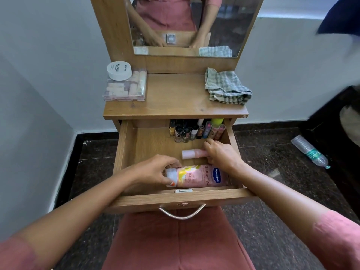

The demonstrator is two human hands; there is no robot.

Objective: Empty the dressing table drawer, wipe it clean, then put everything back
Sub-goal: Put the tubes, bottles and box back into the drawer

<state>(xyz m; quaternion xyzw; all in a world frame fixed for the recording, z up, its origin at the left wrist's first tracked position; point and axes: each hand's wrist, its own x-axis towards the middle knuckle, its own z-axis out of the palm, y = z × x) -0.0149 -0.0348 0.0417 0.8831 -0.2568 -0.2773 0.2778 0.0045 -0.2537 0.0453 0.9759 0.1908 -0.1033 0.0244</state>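
The wooden drawer (124, 152) of the dressing table is pulled out. A pink Vaseline lotion bottle (198, 176) lies on its side along the drawer's front. My left hand (155, 170) grips its white cap end. A small pink bottle (191, 154) with a pale cap lies behind it, and my right hand (222, 154) holds its right end. Several nail polish bottles and lip tubes (196, 130) stand at the drawer's back right. A grey checked cloth (227, 86) lies folded on the tabletop's right side.
A clear box of small cosmetics (126, 88) with a white round jar (119, 70) on top sits at the tabletop's left. The mirror (185, 26) stands behind. A plastic water bottle (309, 151) lies on the dark floor to the right. The drawer's metal handle (182, 213) faces me.
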